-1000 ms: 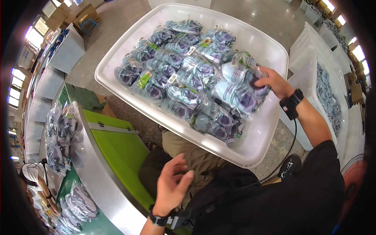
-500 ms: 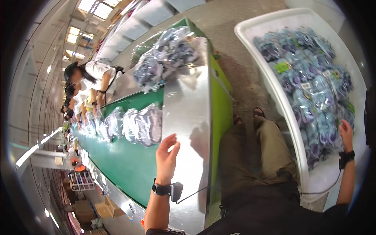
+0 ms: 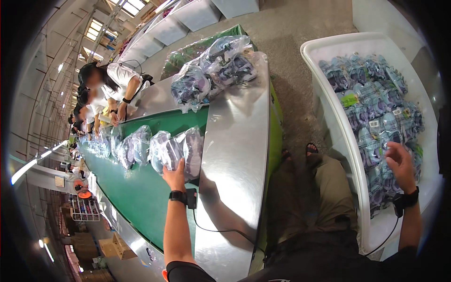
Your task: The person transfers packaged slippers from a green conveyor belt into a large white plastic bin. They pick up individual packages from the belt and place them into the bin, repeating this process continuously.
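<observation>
My left hand (image 3: 174, 176) is at the near edge of a clear-bagged pair of pale purple-grey shoes (image 3: 162, 149) on the green conveyor belt (image 3: 141, 197). Its thumb lies over the plastic, and the other fingertips are partly hidden at the bag. Over the white tub (image 3: 345, 136) on the right, my right hand (image 3: 399, 162) hovers with fingers apart and slightly bent, holding nothing. Below it, rows of bagged blue and purple shoes (image 3: 376, 113) fill the tub. More bagged shoes (image 3: 134, 148) lie farther along the belt.
A heap of bagged shoes (image 3: 211, 73) sits at the far end of the metal table top (image 3: 235, 136). Co-workers (image 3: 115, 84) in white lean over the belt at far left. White bins (image 3: 192, 21) line the back. Cables run from both wrist devices.
My left hand has moved left and forward, from above the metal edge to the bagged shoes. My right hand has shifted left over the tub. The view has turned slightly.
</observation>
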A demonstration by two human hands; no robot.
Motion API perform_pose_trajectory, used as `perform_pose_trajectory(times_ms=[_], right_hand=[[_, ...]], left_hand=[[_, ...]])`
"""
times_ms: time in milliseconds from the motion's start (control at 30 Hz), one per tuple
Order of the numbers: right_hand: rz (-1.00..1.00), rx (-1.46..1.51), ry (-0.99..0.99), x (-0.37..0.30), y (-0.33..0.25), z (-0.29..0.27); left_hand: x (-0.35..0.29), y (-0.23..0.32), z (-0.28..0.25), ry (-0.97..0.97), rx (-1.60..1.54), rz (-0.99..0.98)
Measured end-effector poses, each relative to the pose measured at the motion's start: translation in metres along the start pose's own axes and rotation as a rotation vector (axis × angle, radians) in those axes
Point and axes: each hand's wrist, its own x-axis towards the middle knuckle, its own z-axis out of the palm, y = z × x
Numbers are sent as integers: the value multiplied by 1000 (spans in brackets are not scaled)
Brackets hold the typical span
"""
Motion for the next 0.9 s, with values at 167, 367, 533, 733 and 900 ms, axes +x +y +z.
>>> perform_pose_trajectory(times_ms=[167,367,533,733,900], right_hand=[[-123,-19,-53,-6,-38,33],[-213,28,-193,-10,-75,59],[-329,-13,-354,-1,-103,89],[-500,-26,-486,1,-141,135],[-529,11,-563,-6,-154,158]], left_hand=[[-45,0,-19,126,-347,198],[-137,-4,-94,-5,-56,832],[-155,-3,-122,-131,-40,687],[-120,-46,-125,-518,-710,-439],[-111,-48,-94,-663,-920,-275]])
